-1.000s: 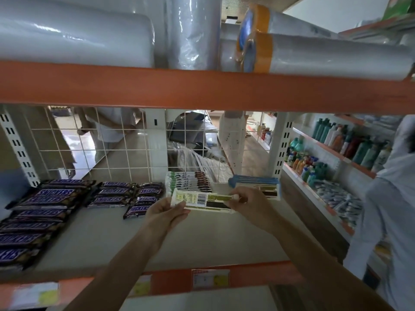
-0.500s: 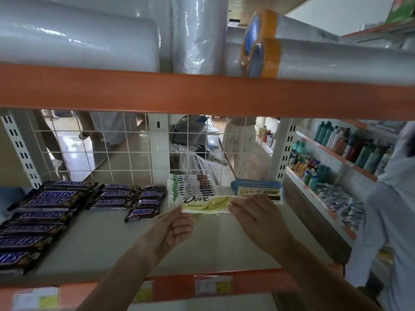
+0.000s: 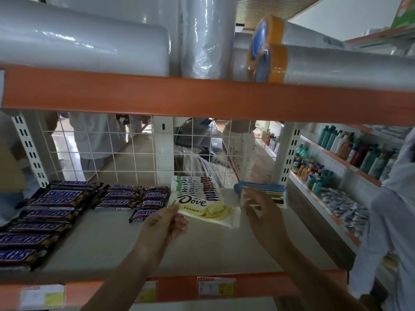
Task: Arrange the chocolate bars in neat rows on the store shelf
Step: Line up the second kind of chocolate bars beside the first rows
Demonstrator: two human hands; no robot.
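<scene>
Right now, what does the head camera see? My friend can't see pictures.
Two hands hold a white Dove bar over a store shelf: the left hand pinches one end, the right hand the other. Behind it lies a stack of Dove bars, and Snickers bars lie in rows to the left.

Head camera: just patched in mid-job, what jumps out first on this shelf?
A white and yellow Dove bar held above the middle of the shelf, pinched at its ends by the left hand and right hand. Behind it lies a stack of Dove bars against the wire grid; rows of Snickers bars fill the shelf's left side. Big plastic-wrapped rolls loom on the orange shelf above.
</scene>
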